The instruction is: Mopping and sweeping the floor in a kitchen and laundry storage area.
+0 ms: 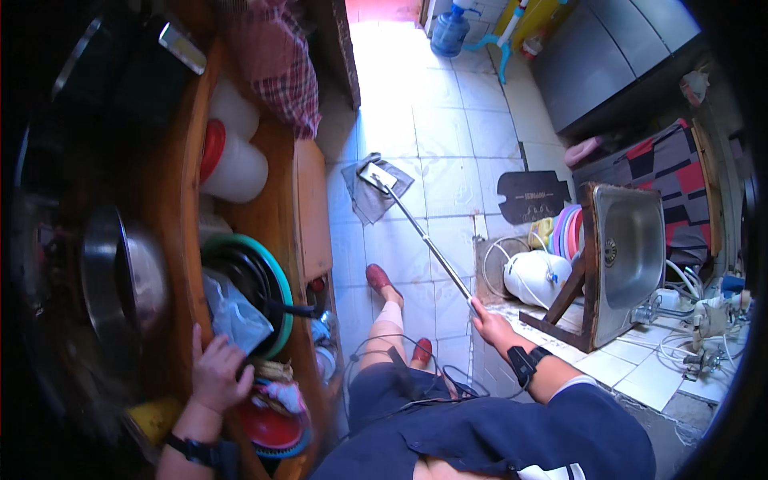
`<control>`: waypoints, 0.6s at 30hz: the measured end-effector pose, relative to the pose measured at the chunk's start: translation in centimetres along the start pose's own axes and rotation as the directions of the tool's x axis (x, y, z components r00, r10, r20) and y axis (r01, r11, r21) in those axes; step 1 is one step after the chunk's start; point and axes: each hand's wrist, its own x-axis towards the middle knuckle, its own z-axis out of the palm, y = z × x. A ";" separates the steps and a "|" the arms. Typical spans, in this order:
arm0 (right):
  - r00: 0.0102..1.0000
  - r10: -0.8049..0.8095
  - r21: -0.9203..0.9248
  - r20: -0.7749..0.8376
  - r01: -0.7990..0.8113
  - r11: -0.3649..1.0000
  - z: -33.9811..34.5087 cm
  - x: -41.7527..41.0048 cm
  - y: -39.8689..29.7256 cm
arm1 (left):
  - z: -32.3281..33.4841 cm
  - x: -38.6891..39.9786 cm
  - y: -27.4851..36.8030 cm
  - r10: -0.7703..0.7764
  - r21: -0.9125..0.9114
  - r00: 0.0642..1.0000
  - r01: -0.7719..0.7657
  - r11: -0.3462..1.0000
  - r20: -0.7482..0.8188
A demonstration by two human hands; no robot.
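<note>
My right hand (493, 327) is closed around the metal pole (444, 262) of a mop. The pole slants up and to the left to a small pale mop head (379, 177), which rests on a spread grey cloth (367, 201) on the tiled floor. My left hand (219, 372), its fingers apart, lies at the edge of a wooden shelf unit (191, 252), close to a clear plastic bag (240, 318). Whether it presses on the wood, I cannot tell. Beside that bag stand dark pans in a green-rimmed basin (287, 300).
A steel sink (630, 264) on a wooden frame, a white tank (534, 276) and stacked plastic basins (564, 231) stand right. A dark mat (533, 195) lies on the floor. A blue water jug (450, 33) stands at the back. Loose cables hang across my lap.
</note>
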 end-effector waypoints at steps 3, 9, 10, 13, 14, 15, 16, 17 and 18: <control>0.996 -0.067 0.005 -0.053 0.067 0.998 -4.4 9.0 -5.3 | 0.6 0.0 -0.4 -0.007 -0.011 0.999 0.007 1.000 0.041; 0.982 -0.165 0.163 -0.097 0.179 0.970 -12.9 29.2 -19.2 | -0.7 -0.1 0.6 -0.031 0.079 0.988 0.019 0.997 0.151; 0.990 -0.117 0.201 -0.080 0.131 0.971 -15.0 31.5 -22.0 | -0.7 0.1 0.4 -0.037 0.090 0.985 0.023 0.996 0.166; 0.994 -0.045 0.295 -0.096 0.071 0.953 -15.3 36.7 -24.8 | 0.2 -0.2 -0.2 -0.042 0.087 0.984 0.028 0.996 0.172; 0.996 -0.066 0.325 -0.063 0.083 0.942 -15.2 36.8 -25.1 | 0.1 -0.5 -0.3 -0.045 0.077 0.985 0.032 0.996 0.165; 0.996 -0.083 0.356 -0.035 0.090 0.930 -15.3 36.7 -25.1 | 0.0 -0.7 -0.3 -0.047 0.071 0.983 0.035 0.997 0.176; 0.993 -0.107 0.321 -0.048 0.117 0.940 -14.0 35.6 -23.5 | 0.0 -0.8 -0.3 -0.048 0.070 0.982 0.035 0.997 0.183; 0.993 -0.114 0.273 -0.038 0.120 0.954 -13.4 33.9 -22.0 | -0.1 -0.9 -0.2 -0.055 0.070 0.982 0.043 0.997 0.182; 0.992 -0.129 0.274 -0.005 0.126 0.954 -13.5 32.1 -20.1 | 0.0 -0.9 -0.2 -0.055 0.062 0.982 0.045 0.997 0.179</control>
